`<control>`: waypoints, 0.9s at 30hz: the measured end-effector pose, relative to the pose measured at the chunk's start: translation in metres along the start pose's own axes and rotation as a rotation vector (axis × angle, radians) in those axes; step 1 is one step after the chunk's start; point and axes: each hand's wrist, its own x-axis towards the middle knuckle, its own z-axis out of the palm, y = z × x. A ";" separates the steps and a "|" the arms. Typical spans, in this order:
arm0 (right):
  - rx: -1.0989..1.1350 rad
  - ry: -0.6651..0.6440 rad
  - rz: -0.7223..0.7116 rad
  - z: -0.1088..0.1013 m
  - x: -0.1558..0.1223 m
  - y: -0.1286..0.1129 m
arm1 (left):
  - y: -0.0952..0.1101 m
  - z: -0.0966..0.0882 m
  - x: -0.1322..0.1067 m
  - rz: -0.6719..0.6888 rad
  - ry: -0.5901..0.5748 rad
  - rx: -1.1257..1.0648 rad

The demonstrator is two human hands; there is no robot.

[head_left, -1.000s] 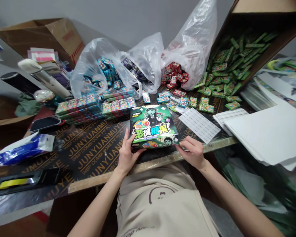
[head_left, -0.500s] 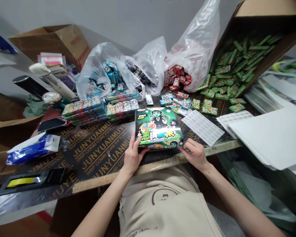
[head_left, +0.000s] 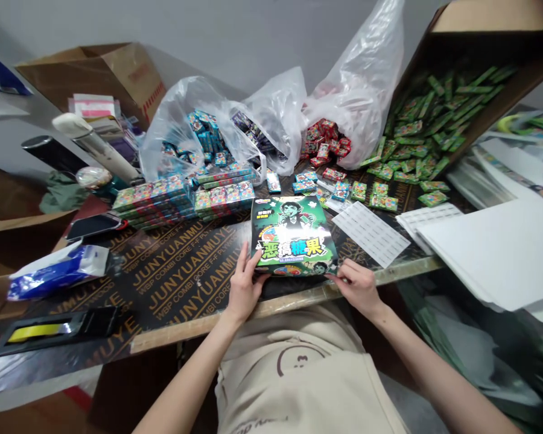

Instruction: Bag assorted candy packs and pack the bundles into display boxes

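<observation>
A green and black candy box (head_left: 294, 235) with cartoon print lies lid up near the table's front edge. My left hand (head_left: 245, 283) grips its near left corner, fingers along the side and thumb at the bottom front. At the near right corner, my right hand (head_left: 355, 286) pinches the box's lower edge between thumb and fingers. Just behind the box are small blue candy packs (head_left: 304, 182) and green packs (head_left: 380, 196). A white sticker sheet (head_left: 370, 232) lies to its right.
Stacks of packs (head_left: 154, 202) stand left of the box. Plastic bags (head_left: 271, 114) of packs line the back, beside a large carton (head_left: 484, 18) of green packs. White sheets (head_left: 493, 235) lie right; a phone (head_left: 95, 226) and tape dispenser (head_left: 58, 331) are left.
The box's lid has settled flatter, so its top and front panel look squarer. Both hands stay at its near corners, almost unmoved.
</observation>
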 end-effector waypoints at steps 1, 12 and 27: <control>-0.008 0.027 0.009 0.005 -0.002 0.001 | -0.002 -0.001 -0.001 -0.009 -0.008 -0.043; -0.003 0.071 0.010 0.016 0.004 0.010 | 0.044 -0.011 0.038 0.150 -0.079 0.391; -0.117 0.050 -0.045 0.023 -0.003 0.016 | 0.034 -0.003 0.037 0.242 -0.266 0.467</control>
